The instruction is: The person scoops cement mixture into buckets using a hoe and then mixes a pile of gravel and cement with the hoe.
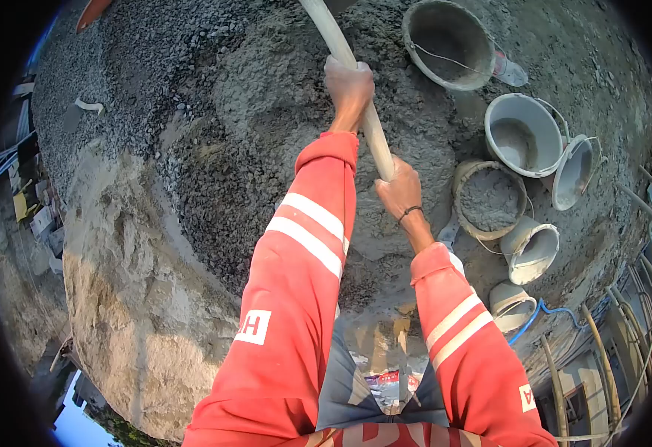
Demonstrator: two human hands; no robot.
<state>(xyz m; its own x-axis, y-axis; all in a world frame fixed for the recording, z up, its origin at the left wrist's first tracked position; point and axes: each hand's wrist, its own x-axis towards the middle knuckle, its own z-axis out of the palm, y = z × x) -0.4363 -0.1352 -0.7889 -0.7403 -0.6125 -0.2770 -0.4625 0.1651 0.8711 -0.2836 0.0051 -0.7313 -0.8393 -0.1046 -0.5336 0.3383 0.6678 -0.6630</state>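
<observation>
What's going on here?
Both hands grip a long wooden handle over wet grey mix: left hand higher up, right hand nearer the body. The handle's far end is out of frame. Gravel lies at upper left. Several buckets sit at right; one is filled with similar grey material.

The left arm stretches toward one o'clock, the left hand [350,86] clenched; the right arm [469,339] angles toward eleven, the right hand [400,190] curled tight, nearer the body. Both wrists seem fairly straight, lens distortion allowing.
</observation>
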